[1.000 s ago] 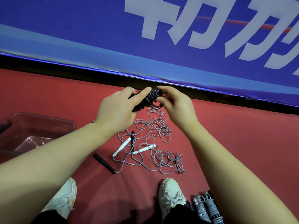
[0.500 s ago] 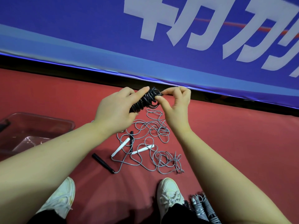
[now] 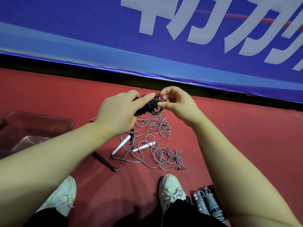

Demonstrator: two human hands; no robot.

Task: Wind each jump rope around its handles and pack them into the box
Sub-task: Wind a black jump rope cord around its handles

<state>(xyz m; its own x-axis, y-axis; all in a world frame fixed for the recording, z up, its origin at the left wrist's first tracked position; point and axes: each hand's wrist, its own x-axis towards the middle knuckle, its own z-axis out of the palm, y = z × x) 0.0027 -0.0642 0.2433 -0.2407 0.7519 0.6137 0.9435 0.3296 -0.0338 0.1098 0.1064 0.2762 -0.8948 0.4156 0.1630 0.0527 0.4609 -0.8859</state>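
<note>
Wound black rope (image 3: 151, 106) gripped in left hand (image 3: 118, 112), right hand (image 3: 178, 104) pinching its end loop, clear box (image 3: 49, 117) at left edge

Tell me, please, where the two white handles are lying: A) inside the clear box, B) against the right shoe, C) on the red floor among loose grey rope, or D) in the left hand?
C: the white handles lie on the red floor amid the loose grey rope, while the left hand grips a black bundle.
</note>
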